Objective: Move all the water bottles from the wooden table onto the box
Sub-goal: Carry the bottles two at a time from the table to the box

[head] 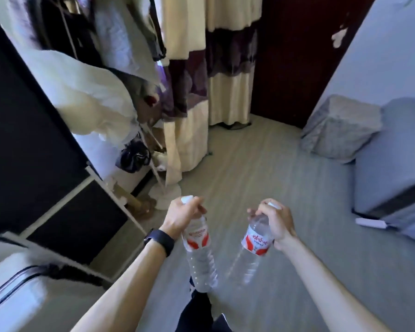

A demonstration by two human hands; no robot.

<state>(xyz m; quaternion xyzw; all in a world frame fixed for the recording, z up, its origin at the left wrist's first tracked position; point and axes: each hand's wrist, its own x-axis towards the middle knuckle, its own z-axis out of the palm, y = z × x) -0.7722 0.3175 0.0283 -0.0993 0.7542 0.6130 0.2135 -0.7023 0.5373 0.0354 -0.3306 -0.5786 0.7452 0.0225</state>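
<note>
A pale grey plank floor (261,176) runs to cream and purple curtains (225,68) at the far side, beside a dark red wall (297,56). On the left stands a clothes rack (94,44). On the right is a bed (393,152) with a grey pillow (338,130).

Two bottles are held side by side over the floor (261,164): the left bottle (200,264) gripped near its cap by the left hand (177,216), the right bottle (255,240) by the right hand (277,225). A clothes rack (89,99) is found around 10 o'clock, curtains (225,68) at 12, a bed (388,164) at 3, a suitcase (12,295) at 8.
</note>
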